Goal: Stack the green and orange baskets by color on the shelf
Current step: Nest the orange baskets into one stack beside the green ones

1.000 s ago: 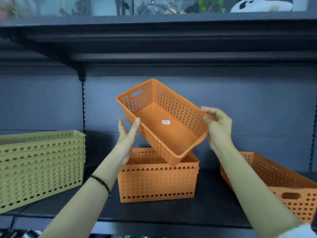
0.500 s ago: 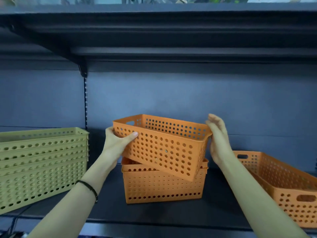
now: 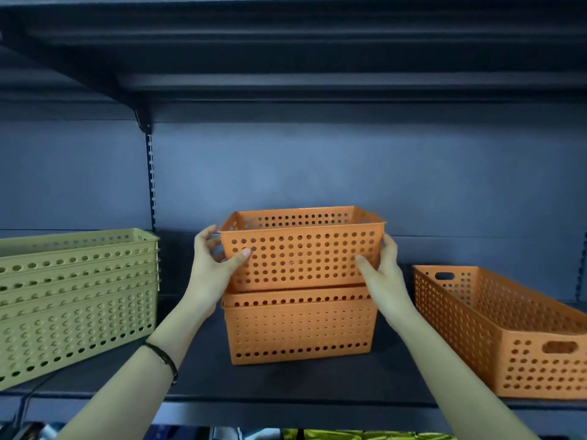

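An orange perforated basket (image 3: 301, 249) is level and partly sunk into the orange stack (image 3: 298, 325) at the middle of the dark shelf (image 3: 286, 382). My left hand (image 3: 212, 268) grips its left end and my right hand (image 3: 381, 274) grips its right end. A stack of several green baskets (image 3: 76, 300) stands at the left of the shelf. A single orange basket (image 3: 508, 328) lies at the right, pointing toward me.
The underside of the upper shelf (image 3: 286, 58) hangs overhead, with a bracket (image 3: 143, 119) and a slotted upright (image 3: 151, 182) behind the green stack. The blue back panel (image 3: 349, 166) closes off the rear. Gaps separate the three basket groups.
The held orange basket went from tilted and high, opening toward me, to level and lower, settling into the top of the orange stack. Both hands came down with it.
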`<move>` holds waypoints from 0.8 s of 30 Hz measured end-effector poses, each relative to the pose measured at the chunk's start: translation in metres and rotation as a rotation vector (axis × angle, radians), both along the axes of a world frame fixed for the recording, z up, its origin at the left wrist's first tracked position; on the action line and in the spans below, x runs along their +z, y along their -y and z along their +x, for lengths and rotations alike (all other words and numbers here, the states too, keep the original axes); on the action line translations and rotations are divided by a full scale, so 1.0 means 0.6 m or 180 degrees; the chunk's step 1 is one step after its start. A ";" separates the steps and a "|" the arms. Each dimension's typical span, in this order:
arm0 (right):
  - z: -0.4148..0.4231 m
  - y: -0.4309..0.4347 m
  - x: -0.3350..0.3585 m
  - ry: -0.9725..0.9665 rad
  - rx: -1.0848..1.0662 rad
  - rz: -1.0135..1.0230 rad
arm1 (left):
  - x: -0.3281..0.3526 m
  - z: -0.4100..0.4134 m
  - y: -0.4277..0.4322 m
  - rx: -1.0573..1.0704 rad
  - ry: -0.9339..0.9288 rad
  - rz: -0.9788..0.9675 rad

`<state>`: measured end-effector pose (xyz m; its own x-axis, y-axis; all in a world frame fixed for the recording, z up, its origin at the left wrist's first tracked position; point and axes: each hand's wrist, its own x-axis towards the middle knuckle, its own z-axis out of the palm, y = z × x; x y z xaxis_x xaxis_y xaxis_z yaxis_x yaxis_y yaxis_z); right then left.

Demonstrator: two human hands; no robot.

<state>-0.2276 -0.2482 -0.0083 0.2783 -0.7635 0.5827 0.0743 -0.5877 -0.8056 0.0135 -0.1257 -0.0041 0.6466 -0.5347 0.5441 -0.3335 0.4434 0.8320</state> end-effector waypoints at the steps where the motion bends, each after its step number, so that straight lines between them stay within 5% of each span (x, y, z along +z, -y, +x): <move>1: -0.004 0.003 -0.003 0.0026 -0.0051 0.0039 | -0.004 -0.002 -0.002 -0.0052 0.0116 0.0060; 12: -0.004 0.029 -0.086 -0.0251 -0.0360 0.0186 | -0.067 0.022 -0.028 0.0381 0.1170 0.0602; 24: -0.046 0.018 -0.141 -0.0557 -0.0384 -0.0304 | -0.124 -0.015 -0.031 -0.0065 0.0499 0.0690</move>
